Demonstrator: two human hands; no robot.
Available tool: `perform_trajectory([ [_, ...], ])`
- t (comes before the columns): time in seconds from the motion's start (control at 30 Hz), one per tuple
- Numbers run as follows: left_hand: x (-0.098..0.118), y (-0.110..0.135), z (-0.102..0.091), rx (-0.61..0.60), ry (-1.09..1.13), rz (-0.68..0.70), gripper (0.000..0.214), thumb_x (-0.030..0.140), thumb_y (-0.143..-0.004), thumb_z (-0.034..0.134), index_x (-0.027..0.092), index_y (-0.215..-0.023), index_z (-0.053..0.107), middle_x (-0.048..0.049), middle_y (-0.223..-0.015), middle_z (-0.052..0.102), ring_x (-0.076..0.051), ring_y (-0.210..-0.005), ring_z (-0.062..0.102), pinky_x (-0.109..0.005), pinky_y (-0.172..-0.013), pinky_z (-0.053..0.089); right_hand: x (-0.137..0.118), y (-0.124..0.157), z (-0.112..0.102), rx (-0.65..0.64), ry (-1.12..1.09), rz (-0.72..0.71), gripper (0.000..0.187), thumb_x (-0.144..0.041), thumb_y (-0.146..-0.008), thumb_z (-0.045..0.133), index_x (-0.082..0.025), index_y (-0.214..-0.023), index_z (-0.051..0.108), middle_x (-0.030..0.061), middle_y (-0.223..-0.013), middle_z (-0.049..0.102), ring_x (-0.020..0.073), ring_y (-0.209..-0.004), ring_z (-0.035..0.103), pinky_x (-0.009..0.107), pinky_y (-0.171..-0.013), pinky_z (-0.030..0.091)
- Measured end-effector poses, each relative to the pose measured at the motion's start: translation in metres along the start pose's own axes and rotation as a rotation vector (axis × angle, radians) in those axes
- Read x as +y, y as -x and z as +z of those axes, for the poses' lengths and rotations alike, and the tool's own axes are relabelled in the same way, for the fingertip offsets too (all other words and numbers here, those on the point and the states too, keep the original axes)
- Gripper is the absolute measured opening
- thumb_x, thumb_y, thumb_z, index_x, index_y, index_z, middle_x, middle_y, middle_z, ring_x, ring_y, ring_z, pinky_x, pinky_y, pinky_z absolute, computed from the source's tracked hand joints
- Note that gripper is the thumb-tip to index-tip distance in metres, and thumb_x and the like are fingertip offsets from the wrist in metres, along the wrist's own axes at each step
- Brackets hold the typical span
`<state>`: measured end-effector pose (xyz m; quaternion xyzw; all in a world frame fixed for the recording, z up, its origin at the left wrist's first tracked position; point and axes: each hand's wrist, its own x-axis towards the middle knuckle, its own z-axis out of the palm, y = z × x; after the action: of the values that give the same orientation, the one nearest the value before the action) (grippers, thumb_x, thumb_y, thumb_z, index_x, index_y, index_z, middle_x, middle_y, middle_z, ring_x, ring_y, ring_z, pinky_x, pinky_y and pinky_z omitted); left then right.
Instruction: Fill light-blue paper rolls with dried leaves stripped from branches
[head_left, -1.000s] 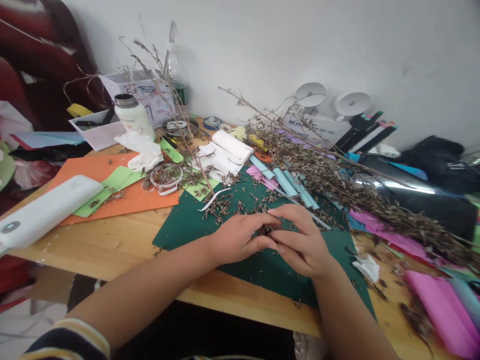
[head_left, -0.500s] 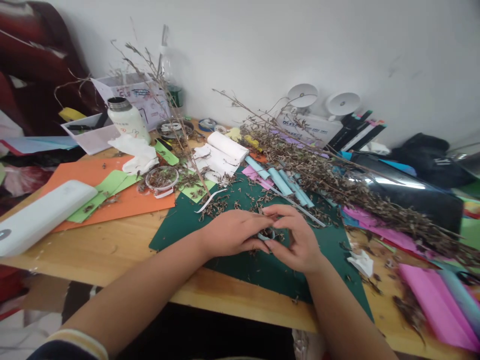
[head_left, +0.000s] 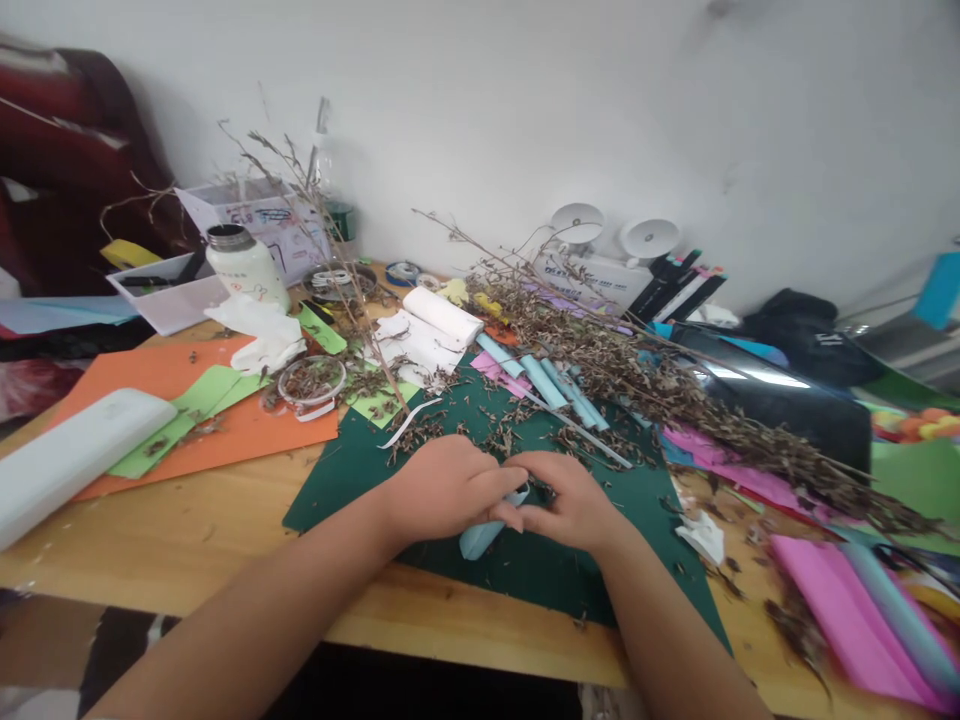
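My left hand (head_left: 442,490) and my right hand (head_left: 562,500) meet over the dark green cutting mat (head_left: 345,470). Between them is a light blue paper tube (head_left: 484,538), tilted, its lower end sticking out beneath my left fingers. Both hands have their fingers closed around its upper end, which partly shows between the thumbs and forefingers. Dried leaf bits (head_left: 502,430) lie scattered on the mat just beyond my fingers. Several similar blue paper rolls (head_left: 570,395) rest farther back, beside a thin pale stick (head_left: 581,430).
Dried branches (head_left: 622,360) stretch across the back right. At left are a white bottle (head_left: 247,265), a lidless round tub of leaves (head_left: 311,385), orange paper (head_left: 285,440) and a long white case (head_left: 82,455). Pink paper (head_left: 847,610) lies at the right edge.
The blue tube has turned so its lower end now points toward me and shows below my left hand. My fingers have closed in around its top. The camera view has shifted slightly.
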<state>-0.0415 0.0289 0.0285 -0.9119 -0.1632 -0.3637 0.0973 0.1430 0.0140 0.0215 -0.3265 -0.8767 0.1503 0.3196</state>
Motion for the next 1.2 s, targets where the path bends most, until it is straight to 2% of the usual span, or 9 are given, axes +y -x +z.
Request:
perform_trajectory([
  [0.1, 0.001, -0.001, 0.001, 0.062, 0.0, 0.015, 0.037, 0.043, -0.088, 0.026, 0.014, -0.089, 0.048, 0.0006, -0.051, 0.058, -0.011, -0.047, 0.053, -0.023, -0.046, 0.034, -0.001, -0.001, 0.003, -0.037, -0.053, 0.042, 0.044, -0.058, -0.074, 0.042, -0.017, -0.081, 0.055, 0.0064, -0.071, 0.064, 0.0153, -0.063, 0.059, 0.024, -0.053, 0.044],
  [0.23, -0.001, 0.001, 0.004, 0.086, 0.032, 0.002, 0.036, 0.044, -0.087, 0.026, 0.016, -0.092, 0.047, 0.0015, -0.05, 0.055, -0.011, -0.045, 0.049, -0.023, -0.046, 0.032, -0.003, 0.0, 0.004, -0.005, -0.072, 0.054, 0.031, -0.047, -0.075, 0.05, -0.017, -0.079, 0.055, 0.0054, -0.071, 0.064, 0.0141, -0.064, 0.059, 0.023, -0.055, 0.044],
  [0.37, -0.001, 0.004, 0.005, 0.149, 0.151, -0.051, 0.029, 0.037, -0.088, 0.028, 0.016, -0.094, 0.048, 0.0016, -0.05, 0.052, -0.01, -0.045, 0.045, -0.021, -0.047, 0.032, -0.006, 0.0, 0.004, 0.045, -0.01, 0.052, 0.019, -0.033, -0.072, 0.054, -0.018, -0.084, 0.054, 0.005, -0.075, 0.064, 0.0144, -0.067, 0.059, 0.024, -0.058, 0.045],
  [0.5, 0.003, 0.002, 0.003, 0.206, 0.28, -0.124, 0.021, 0.028, -0.088, 0.033, 0.015, -0.092, 0.049, 0.0003, -0.054, 0.05, -0.01, -0.049, 0.044, -0.02, -0.049, 0.034, -0.008, -0.001, 0.005, 0.024, 0.019, 0.043, 0.018, -0.033, -0.073, 0.052, -0.018, -0.082, 0.053, 0.0046, -0.071, 0.063, 0.0148, -0.064, 0.058, 0.025, -0.057, 0.044],
  [0.67, 0.009, -0.003, -0.002, 0.195, 0.332, -0.092, 0.015, 0.017, -0.082, 0.04, 0.016, -0.095, 0.049, -0.0015, -0.064, 0.052, -0.01, -0.059, 0.047, -0.022, -0.058, 0.039, -0.008, -0.003, 0.007, 0.024, -0.016, 0.042, 0.012, -0.028, -0.073, 0.05, -0.019, -0.081, 0.053, 0.0034, -0.072, 0.063, 0.014, -0.066, 0.058, 0.024, -0.058, 0.044],
  [0.83, 0.008, -0.004, 0.0, 0.188, 0.318, -0.145, 0.017, 0.015, -0.079, 0.045, 0.019, -0.094, 0.052, -0.0032, -0.074, 0.054, -0.013, -0.071, 0.05, -0.029, -0.069, 0.042, -0.006, -0.003, 0.008, 0.04, -0.014, 0.071, 0.014, -0.03, -0.073, 0.049, -0.02, -0.081, 0.053, 0.0031, -0.072, 0.063, 0.0145, -0.066, 0.058, 0.024, -0.057, 0.044],
  [1.0, 0.009, -0.003, 0.004, 0.222, 0.395, -0.154, 0.024, 0.013, -0.078, 0.047, 0.017, -0.101, 0.047, -0.003, -0.074, 0.059, -0.012, -0.073, 0.053, -0.031, -0.075, 0.045, -0.006, -0.003, 0.01, 0.049, -0.012, 0.054, 0.011, -0.028, -0.073, 0.05, -0.019, -0.079, 0.052, 0.0021, -0.069, 0.062, 0.0138, -0.064, 0.058, 0.023, -0.056, 0.043],
  [1.1, 0.01, -0.003, 0.004, 0.243, 0.438, -0.25, 0.016, 0.014, -0.077, 0.049, 0.017, -0.093, 0.048, -0.0004, -0.068, 0.061, -0.011, -0.07, 0.056, -0.032, -0.082, 0.045, -0.006, -0.003, 0.009, 0.033, -0.014, 0.062, 0.012, -0.03, -0.074, 0.049, -0.019, -0.079, 0.052, 0.0019, -0.069, 0.062, 0.0134, -0.063, 0.057, 0.023, -0.056, 0.043],
  [1.2, 0.011, -0.005, 0.003, 0.204, 0.443, -0.245, 0.005, 0.014, -0.076, 0.051, 0.017, -0.08, 0.051, -0.0005, -0.068, 0.063, -0.01, -0.069, 0.059, -0.034, -0.086, 0.044, -0.006, -0.004, 0.008, 0.027, -0.01, 0.064, 0.012, -0.03, -0.074, 0.048, -0.019, -0.078, 0.052, 0.0023, -0.069, 0.061, 0.0135, -0.063, 0.056, 0.023, -0.055, 0.042],
])
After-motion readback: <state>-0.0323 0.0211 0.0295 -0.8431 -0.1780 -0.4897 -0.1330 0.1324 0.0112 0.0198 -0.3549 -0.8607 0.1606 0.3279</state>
